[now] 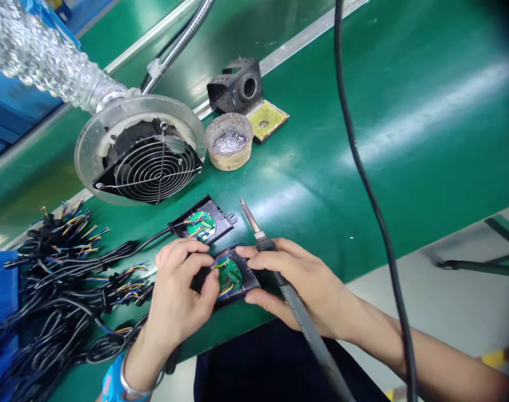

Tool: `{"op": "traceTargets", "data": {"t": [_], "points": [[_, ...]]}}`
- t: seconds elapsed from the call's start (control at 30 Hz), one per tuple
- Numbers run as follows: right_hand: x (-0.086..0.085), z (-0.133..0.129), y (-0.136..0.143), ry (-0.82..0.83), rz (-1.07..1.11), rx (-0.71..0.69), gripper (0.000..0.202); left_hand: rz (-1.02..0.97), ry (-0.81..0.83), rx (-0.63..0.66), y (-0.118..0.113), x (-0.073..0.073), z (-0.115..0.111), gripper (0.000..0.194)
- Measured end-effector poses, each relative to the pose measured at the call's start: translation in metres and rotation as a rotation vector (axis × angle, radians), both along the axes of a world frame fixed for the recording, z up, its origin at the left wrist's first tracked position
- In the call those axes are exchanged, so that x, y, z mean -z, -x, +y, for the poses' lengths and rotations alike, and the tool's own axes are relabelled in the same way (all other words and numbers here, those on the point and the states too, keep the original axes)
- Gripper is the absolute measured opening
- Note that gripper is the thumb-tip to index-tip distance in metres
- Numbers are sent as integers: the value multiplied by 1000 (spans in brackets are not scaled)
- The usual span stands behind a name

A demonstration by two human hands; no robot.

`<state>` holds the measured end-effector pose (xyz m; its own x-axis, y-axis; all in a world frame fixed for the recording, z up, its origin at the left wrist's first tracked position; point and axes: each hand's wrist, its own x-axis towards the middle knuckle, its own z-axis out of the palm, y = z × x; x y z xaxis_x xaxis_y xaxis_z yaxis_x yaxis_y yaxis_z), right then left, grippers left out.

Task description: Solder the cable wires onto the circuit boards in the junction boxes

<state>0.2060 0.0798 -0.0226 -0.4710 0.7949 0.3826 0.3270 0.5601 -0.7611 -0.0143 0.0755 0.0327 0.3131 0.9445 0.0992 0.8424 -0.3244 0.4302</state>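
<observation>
My right hand (296, 279) grips a soldering iron (249, 215) with its tip pointing up and away from me. The same hand's thumb and finger also steady the right end of a black plastic case (250, 273). Inside that case lies a green circuit board (229, 274) with coloured wires. My left hand (185, 279) is closed at the board's left side, thumb and finger pinched by the wires (216, 266); the exact hold is partly hidden. Just beyond lies a second open black case (221, 215) with its own green board (201, 224) and a black cable.
Bundles of black cables (57, 312) with bare coloured ends cover the left side. A fume extractor fan (158, 173) stands behind the cases. Near it are a tub of solder bits (229, 159), an iron holder (238, 89) and a yellow sponge (271, 118). A black cord (363, 173) hangs at right.
</observation>
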Motion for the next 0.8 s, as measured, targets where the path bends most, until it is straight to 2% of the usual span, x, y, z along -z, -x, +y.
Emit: {"op": "traceTargets", "data": {"t": [0.13, 0.67, 0.8], "points": [[0, -1, 0, 10, 0, 7, 40, 61, -32, -85, -6, 0, 1, 7], [-3, -1, 1, -7, -11, 32, 39, 234, -42, -115, -13, 1, 2, 2], [-4, -1, 1, -16, -2, 28, 39, 176, -18, -96, -12, -3, 3, 4]]}}
